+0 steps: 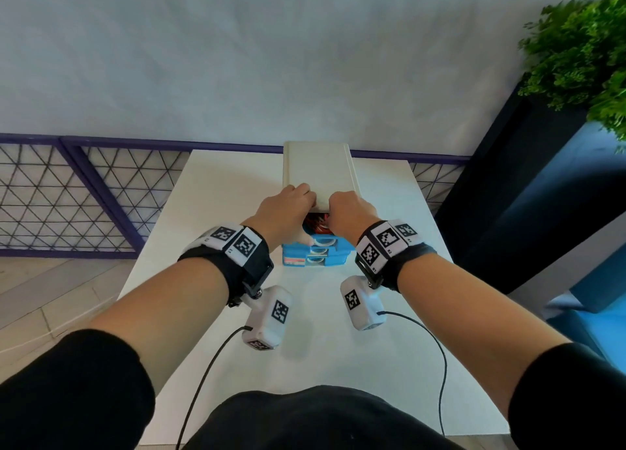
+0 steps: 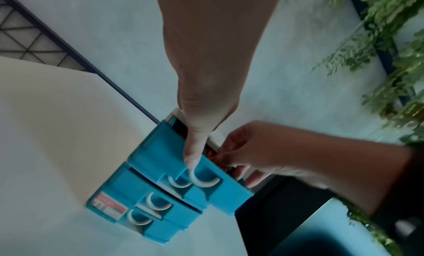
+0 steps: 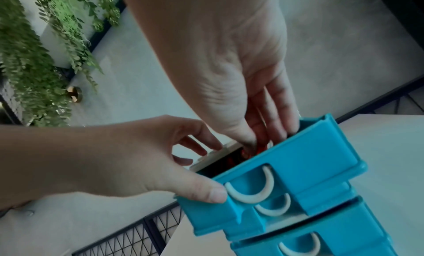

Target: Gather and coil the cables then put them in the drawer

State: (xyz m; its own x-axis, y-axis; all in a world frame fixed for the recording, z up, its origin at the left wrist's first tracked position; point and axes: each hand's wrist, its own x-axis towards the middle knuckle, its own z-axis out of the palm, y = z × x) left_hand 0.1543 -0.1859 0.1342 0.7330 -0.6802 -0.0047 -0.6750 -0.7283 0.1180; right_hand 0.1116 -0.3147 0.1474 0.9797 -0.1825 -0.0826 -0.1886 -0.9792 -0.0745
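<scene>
A small drawer unit with a white top (image 1: 318,168) and blue drawers stands on the white table (image 1: 216,192). Its top drawer (image 1: 325,241) (image 2: 165,151) (image 3: 309,156) is pulled partly out, and a red cable (image 1: 318,224) (image 2: 212,155) (image 3: 260,149) lies inside. My left hand (image 1: 294,212) (image 2: 201,129) (image 3: 179,169) spans the gap, its thumb pressing the drawer front and its fingers resting on the unit's top. My right hand (image 1: 345,209) (image 2: 241,151) (image 3: 263,133) reaches down into the drawer and grips the red cable; its fingertips are hidden inside.
Lower blue drawers (image 2: 160,205) with white curved handles are closed. A lattice fence (image 1: 50,195) runs behind the table, a dark planter (image 1: 508,178) with a green plant (image 1: 582,53) stands at the right. Wrist camera leads (image 1: 210,365) hang over the table's near part.
</scene>
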